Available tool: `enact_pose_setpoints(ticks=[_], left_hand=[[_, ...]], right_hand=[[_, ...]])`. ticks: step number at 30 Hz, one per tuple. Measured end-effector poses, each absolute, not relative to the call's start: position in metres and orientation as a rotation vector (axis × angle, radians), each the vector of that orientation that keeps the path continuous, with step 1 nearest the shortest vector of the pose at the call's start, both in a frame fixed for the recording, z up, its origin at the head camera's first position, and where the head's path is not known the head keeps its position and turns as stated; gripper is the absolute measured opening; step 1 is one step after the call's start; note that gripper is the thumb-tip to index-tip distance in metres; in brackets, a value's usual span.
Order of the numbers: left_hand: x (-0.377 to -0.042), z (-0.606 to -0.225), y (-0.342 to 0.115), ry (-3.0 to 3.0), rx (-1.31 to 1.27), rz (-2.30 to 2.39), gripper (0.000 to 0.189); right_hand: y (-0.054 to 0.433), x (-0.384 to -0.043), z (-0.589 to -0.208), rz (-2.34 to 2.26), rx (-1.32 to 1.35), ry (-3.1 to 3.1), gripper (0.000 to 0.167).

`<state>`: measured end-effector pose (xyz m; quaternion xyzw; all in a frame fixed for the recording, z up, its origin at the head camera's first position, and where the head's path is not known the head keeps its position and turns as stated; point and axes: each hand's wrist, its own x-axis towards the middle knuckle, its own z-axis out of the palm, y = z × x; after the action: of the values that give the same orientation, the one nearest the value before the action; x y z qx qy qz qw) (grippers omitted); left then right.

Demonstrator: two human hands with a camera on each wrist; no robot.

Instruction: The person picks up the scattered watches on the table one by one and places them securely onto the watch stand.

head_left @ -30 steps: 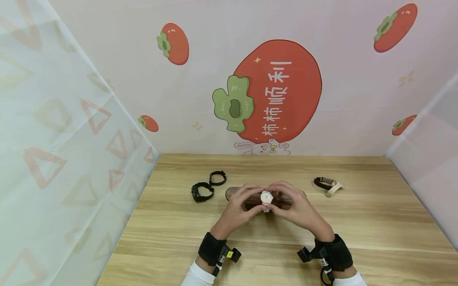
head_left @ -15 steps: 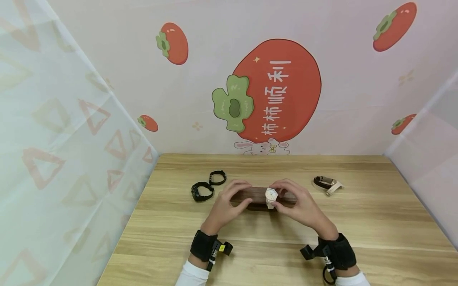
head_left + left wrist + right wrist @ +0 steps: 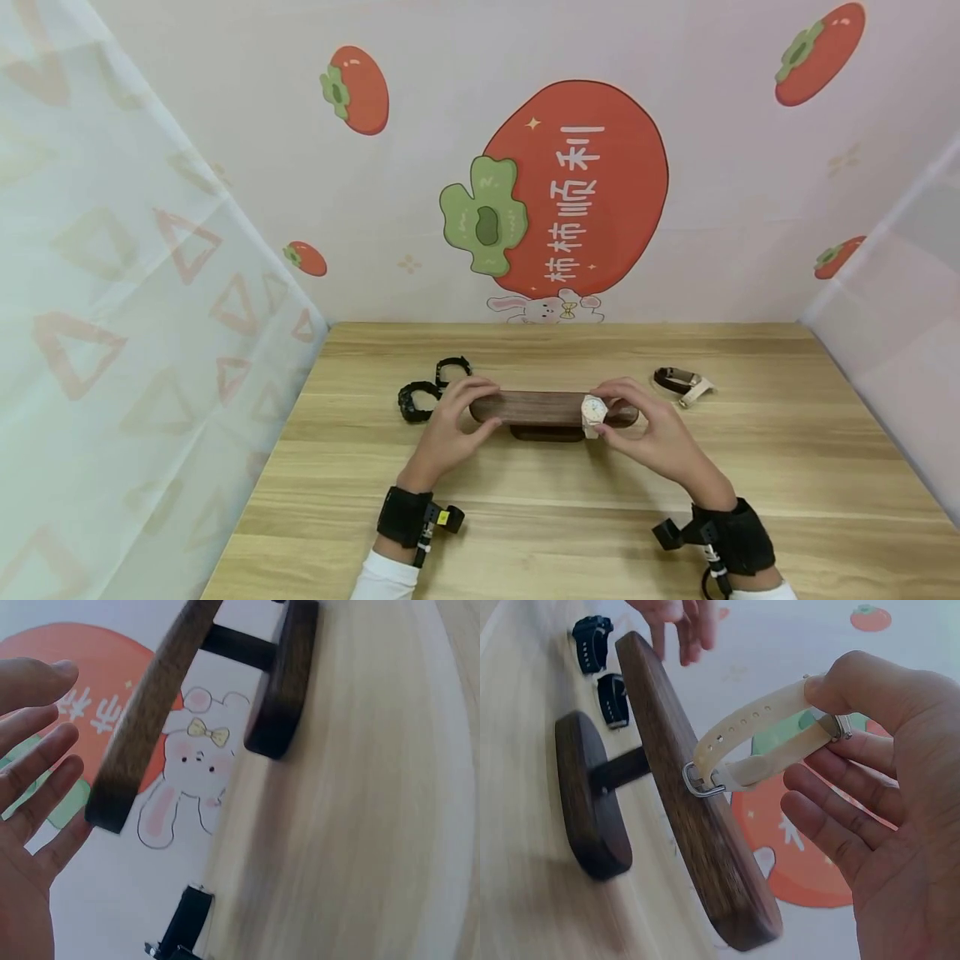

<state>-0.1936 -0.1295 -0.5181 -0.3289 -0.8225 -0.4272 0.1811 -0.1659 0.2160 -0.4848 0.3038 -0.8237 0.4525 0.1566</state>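
Rightward along the wooden stand (image 3: pixel 540 408) moved the watch (image 3: pixel 594 409), pinched by the right hand (image 3: pixel 658 430), ideally steadily; the left hand (image 3: pixel 448 429), spread, held nothing.

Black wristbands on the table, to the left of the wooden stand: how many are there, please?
2: a thick band in front and a thinner band behind it. The left hand partly covers the front one, so more could be hidden.

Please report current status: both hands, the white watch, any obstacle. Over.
Right hand holds white watch at the stand. Left hand near stand's left end, holding nothing. Nothing seen between watch and stand.
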Motion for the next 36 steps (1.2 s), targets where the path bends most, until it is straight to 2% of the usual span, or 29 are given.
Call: enact_pose_setpoints(ticks=[18, 36], left_hand=[[-0.195, -0.537, -0.145, -2.439, -0.759, -1.332, 0.057], [-0.198, -0.543, -0.148, -2.408, -0.759, -1.448, 0.058]], right_hand=[[0.254, -0.159, -0.488, 1.182, 0.808, -2.336, 0.059], [0.272, -0.157, -0.491, 1.161, 0.805, -2.310, 0.064]])
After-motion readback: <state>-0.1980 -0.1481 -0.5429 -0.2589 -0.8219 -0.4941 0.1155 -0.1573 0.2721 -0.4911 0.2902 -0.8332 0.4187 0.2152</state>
